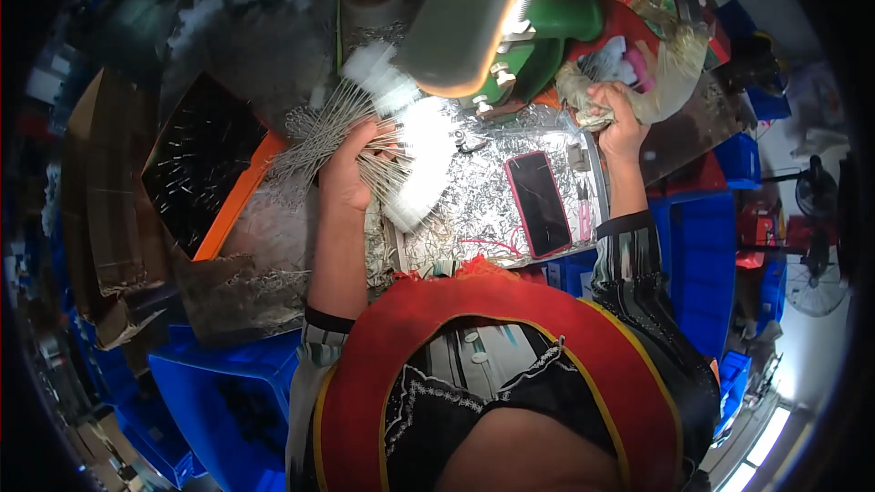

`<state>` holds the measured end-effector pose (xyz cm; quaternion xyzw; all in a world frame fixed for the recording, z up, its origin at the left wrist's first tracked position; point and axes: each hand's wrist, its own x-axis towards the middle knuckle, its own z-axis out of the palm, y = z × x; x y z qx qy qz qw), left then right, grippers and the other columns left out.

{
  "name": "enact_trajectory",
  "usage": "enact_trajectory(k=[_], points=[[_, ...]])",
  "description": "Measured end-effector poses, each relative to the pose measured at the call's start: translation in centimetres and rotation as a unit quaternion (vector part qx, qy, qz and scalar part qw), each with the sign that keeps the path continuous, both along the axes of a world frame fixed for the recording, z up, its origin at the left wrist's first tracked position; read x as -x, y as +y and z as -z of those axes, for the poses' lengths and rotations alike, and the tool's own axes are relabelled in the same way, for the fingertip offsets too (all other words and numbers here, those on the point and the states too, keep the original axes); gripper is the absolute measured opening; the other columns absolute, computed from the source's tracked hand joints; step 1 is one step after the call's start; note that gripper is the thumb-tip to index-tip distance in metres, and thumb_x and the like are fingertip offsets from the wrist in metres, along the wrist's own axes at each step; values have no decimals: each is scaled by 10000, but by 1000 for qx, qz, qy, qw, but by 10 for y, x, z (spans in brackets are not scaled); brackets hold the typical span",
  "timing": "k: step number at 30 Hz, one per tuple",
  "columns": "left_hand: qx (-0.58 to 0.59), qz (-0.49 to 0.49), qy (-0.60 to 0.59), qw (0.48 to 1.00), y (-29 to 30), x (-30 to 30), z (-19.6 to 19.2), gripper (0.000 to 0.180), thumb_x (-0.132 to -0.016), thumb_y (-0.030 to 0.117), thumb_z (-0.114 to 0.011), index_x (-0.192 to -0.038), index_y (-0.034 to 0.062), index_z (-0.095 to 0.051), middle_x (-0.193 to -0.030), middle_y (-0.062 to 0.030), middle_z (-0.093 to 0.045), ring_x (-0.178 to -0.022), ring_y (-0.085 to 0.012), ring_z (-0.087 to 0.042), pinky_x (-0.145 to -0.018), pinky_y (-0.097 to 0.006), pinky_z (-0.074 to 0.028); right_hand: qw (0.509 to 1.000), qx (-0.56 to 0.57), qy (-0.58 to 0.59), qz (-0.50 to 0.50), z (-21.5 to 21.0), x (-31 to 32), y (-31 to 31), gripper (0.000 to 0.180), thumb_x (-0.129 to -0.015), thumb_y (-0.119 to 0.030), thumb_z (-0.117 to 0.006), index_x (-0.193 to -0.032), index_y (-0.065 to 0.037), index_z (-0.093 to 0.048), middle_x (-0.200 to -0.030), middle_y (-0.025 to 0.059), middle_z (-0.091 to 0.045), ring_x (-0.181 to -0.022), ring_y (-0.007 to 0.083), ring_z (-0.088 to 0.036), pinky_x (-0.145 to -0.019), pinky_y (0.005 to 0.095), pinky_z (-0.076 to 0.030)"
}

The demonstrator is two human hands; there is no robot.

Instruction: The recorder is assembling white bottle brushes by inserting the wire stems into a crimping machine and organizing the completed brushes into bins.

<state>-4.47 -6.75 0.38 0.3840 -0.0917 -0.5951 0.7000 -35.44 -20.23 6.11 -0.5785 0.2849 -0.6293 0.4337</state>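
My left hand is closed round a bundle of thin twisted-wire brushes. Their grey stems fan out to the left, and white bristle heads show beyond the hand. Brightly lit white bristles also show just right of the hand, blurred by glare. At the upper right, my right hand grips a thick curved handle wrapped in yellowish film. It belongs beside a green machine with bolts. A dark lamp head hangs over the machine's front and hides part of it.
A foil-covered work surface holds a phone in a pink case and a small pink-handled tool. Left lies a black tray with an orange edge, with small shiny pieces inside. A cardboard box and blue bins flank the bench.
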Motion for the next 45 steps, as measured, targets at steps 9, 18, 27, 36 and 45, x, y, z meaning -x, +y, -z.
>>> enact_trajectory(k=[9,18,27,36,45], points=[[-22,-32,32,999,10,-4,-4,199,-784,91,-533,-949,-20,-530,-884,-149,-587,-800,-232,-564,-730,-359,-472,985,-141,46,87,-51,21,0,148,-645,-60,-613,-738,37,-550,-637,118,-547,-510,184,-542,-469,273,-451],[-28,-27,12,999,3,-2,-6,197,-766,115,-570,-921,0,-536,-834,-125,-584,-720,-202,-555,-664,-338,-475,976,-200,37,76,-63,21,1,130,-654,-64,-609,-733,30,-567,-634,115,-558,-513,202,-567,-447,280,-451],[-29,-39,-23,999,-4,0,-6,180,-773,112,-565,-911,-1,-547,-832,-116,-588,-708,-187,-558,-654,-311,-479,981,-189,25,32,-53,27,-4,79,-677,-30,-586,-718,37,-575,-621,113,-563,-509,193,-570,-463,282,-462],[-19,-45,-17,999,-1,-2,-5,182,-783,105,-556,-919,-15,-540,-848,-133,-587,-726,-202,-562,-666,-326,-487,981,-178,67,34,-74,12,4,148,-696,-76,-569,-612,42,-535,-554,129,-520,-451,178,-483,-479,273,-400],[-20,-30,56,998,0,-11,-7,129,-778,100,-559,-859,-1,-558,-818,-138,-595,-718,-213,-564,-650,-349,-469,997,-79,-15,5,-20,11,-1,101,-656,-30,-600,-689,54,-555,-655,122,-575,-520,179,-540,-502,260,-436]])
